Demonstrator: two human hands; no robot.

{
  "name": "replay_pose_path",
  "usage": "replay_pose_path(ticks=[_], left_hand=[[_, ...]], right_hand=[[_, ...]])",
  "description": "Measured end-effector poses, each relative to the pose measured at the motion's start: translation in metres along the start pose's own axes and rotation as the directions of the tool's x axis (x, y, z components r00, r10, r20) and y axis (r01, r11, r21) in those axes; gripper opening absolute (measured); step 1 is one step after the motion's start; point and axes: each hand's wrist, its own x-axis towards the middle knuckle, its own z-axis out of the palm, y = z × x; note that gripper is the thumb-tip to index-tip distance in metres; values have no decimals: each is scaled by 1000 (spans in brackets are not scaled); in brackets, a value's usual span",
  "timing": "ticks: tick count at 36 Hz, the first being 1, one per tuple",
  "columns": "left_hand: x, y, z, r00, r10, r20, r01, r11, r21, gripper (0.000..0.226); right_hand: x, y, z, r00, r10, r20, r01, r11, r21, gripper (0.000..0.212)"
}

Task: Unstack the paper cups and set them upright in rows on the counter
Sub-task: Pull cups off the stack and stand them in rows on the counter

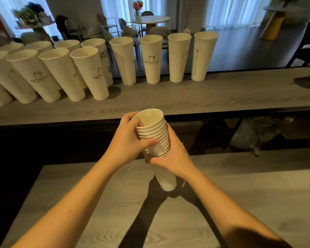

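Observation:
A stack of white paper cups is held upright in front of me, over the near wooden surface. My left hand grips the upper rims of the stack, fingers curled over the top cup and thumb across the front. Lower down, my right hand wraps around the stack; the stack's bottom end shows beneath it. On the raised counter stand several tall white paper cups upright in two rows, the back row reaching to the rightmost cup and a front row ending at one printed cup.
The counter's right part holds only a dark shadow. Under the counter sits a dark shelf with a crumpled bag. Beyond the counter are chairs, a round table with a flower vase, and curtained windows.

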Motion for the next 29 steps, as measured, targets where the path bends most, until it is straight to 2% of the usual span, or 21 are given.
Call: replay_pose_path(ticks=[2,5,8,10,12,16,18,23,29], left_hand=[[3,9,-12,999,-8,34,9,999,-41,44],[8,15,-31,996,10,92,-11,1000,12,41],[14,26,-52,991,122,63,-129,984,124,31],[19,38,-68,985,163,63,-169,979,114,26],[24,46,-86,986,113,120,-123,989,80,27],[37,53,-108,965,34,259,-87,977,196,32],[40,57,-117,971,36,236,-80,980,181,33],[45,59,-128,990,63,124,-66,998,14,30],[57,58,-137,999,-10,38,14,993,-121,13]], right_hand=[[3,-9,-4,999,-35,-21,37,998,57,128],[7,-22,-7,995,-98,-25,101,989,105,121],[12,-39,-14,988,-154,-10,154,982,108,116],[18,-52,-20,983,-183,7,181,979,98,113],[23,-66,-27,976,-219,13,218,973,77,112],[33,-84,-42,958,-281,54,283,959,-24,112],[38,-93,-47,950,-304,66,308,950,-60,113],[51,-113,-59,941,-327,82,336,932,-135,116],[61,-119,-66,936,-337,105,351,919,-179,116]])
